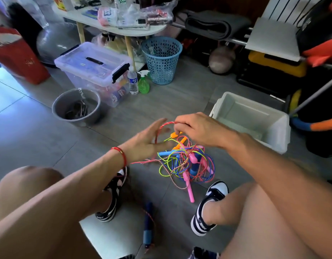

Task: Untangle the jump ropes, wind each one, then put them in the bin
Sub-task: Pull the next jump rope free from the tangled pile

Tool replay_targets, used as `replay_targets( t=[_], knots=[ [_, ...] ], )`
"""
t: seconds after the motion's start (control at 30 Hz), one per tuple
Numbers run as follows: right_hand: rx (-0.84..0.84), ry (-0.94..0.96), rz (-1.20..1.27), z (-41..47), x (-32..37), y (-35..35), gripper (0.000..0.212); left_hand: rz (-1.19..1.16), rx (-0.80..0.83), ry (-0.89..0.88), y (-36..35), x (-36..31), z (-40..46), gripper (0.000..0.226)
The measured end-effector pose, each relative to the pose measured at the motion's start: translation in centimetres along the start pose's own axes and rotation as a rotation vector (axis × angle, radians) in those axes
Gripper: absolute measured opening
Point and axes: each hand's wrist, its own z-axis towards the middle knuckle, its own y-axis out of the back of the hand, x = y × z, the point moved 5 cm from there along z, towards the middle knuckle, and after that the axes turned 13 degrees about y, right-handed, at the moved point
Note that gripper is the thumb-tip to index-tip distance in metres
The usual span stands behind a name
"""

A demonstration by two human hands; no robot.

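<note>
Now | right hand (198,130) grip pinches red-white rope (162,128) | left hand (148,141) grip spread | sneaker (204,219) lettering unreadable

On the side of my right shoe (205,220), the dark band near the sole carries white letters that look like a sportswear brand name, too blurred for me to spell with certainty. My left shoe (110,206) has a white mark at the toe that I cannot read. Up on the small table (97,22) a white bottle (122,1) shows green letters at the frame edge, cut off and unclear. The water bottle (133,81) on the floor has a blue label, its print too small to read.
</note>
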Motion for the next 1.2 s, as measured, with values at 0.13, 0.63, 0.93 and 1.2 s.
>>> replay_targets(
  t=[0.13, 0.63, 0.93, 1.2],
  knots=[
    [-0.019, -0.09, -0.068, -0.2, -2.0, 0.7, 0.037, -0.255, -0.018, -0.077, 0.5, -3.0, -0.4, 0.039],
    [-0.026, -0.115, 0.037, 0.1, -5.2, 1.6, 0.031, 0.359, -0.401, 0.287, 6.3, 1.5, 0.6, 0.079],
    [0.089, -0.132, 0.022, 1.0, -6.0, 0.2, 0.037, -0.159, -0.443, -0.248, 6.2, -5.5, -0.7, 0.034],
    [0.16, -0.303, -0.066, -0.7, -11.2, 0.4, 0.024, -0.428, -0.924, 0.237, 15.1, 1.7, -0.7, 0.029]
  ],
)
